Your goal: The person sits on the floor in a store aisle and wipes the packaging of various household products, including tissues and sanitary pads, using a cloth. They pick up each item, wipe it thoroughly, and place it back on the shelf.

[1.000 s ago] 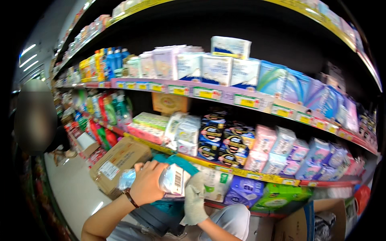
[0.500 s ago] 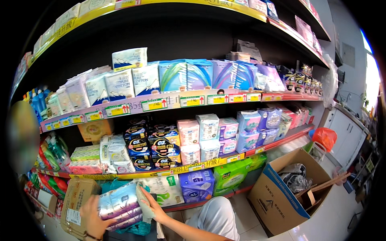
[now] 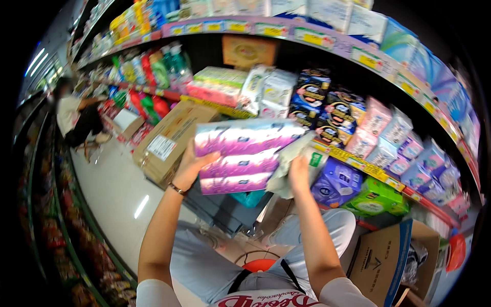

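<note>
A pack of tissues, purple and white in three stacked layers, is held up in front of me. My left hand grips its left end, thumb across the front and the other fingers mostly hidden behind. In my right hand is a crumpled pale green cloth, bunched against the right end of the pack. Beneath the pack show a teal plastic bag and a dark grey flat-sided object.
A closed cardboard box stands left of the pack. Shelves of packaged tissues and pads curve along the far side, with a purple pack low down. An open cardboard box is at my right. Another person crouches far left.
My view has swung left and down. The tissue pack is now raised and turned with its purple layered side facing me; both hands stay on it, cloth still in the right.
</note>
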The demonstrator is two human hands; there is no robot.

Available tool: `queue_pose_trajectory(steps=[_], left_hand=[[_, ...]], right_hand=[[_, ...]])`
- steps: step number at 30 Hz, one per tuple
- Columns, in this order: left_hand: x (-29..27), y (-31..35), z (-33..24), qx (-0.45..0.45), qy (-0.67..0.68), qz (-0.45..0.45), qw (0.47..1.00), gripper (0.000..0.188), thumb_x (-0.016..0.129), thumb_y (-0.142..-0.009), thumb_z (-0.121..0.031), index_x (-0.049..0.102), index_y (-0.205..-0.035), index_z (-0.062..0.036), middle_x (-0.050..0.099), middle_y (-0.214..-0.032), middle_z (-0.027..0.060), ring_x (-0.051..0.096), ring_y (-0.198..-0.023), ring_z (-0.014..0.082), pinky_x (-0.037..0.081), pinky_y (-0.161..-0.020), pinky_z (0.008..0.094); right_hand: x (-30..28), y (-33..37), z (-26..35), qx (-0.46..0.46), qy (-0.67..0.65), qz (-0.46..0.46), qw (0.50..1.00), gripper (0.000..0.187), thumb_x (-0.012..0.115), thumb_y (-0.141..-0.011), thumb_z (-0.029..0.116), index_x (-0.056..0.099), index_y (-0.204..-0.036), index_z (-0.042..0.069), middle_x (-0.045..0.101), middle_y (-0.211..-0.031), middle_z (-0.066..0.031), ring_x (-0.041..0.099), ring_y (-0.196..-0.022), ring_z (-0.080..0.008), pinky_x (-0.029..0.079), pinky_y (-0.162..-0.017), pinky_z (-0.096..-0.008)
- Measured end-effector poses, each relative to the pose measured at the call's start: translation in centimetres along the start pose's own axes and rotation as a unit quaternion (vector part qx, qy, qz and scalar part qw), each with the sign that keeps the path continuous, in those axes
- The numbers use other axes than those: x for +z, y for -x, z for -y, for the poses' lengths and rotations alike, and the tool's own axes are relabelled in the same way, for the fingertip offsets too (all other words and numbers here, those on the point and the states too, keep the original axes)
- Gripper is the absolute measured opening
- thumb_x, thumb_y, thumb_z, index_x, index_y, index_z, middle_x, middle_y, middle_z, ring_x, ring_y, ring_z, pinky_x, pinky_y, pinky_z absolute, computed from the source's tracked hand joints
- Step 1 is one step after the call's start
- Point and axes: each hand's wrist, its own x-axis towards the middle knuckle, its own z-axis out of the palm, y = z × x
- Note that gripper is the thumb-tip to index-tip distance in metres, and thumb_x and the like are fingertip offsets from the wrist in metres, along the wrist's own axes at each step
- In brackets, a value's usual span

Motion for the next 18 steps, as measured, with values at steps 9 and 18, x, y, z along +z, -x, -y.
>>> queue_pose_trajectory(steps=[9,18], left_hand=[[1.4,6.1,6.3,-0.205,0.221,-0.132,0.944,0.054,0.054,-0.093,-0.051,0.058,-0.121,-0.0052,0.066,-0.109,0.0058,0.065,-0.094,0.0131,0.049,-0.087,0.0284],[-0.2,9.1,11.8,-0.143,0.339,-0.212,0.905,0.056,0.035,-0.1,-0.047,0.039,-0.142,-0.0102,0.05,-0.138,0.0091,0.052,-0.123,0.0229,0.042,-0.103,0.0394]], right_hand=[[5.1,1.9,3.8,-0.386,0.355,0.053,0.85,0.044,0.044,-0.096,0.02,0.047,-0.13,-0.007,0.05,-0.134,-0.022,0.043,-0.129,-0.0363,0.03,-0.11,-0.0438],[12.7,9.7,6.5,-0.477,0.274,0.332,0.766,0.048,0.048,-0.095,0.025,0.045,-0.137,0.002,0.042,-0.145,-0.0161,0.033,-0.139,-0.0276,0.02,-0.116,-0.0387]])
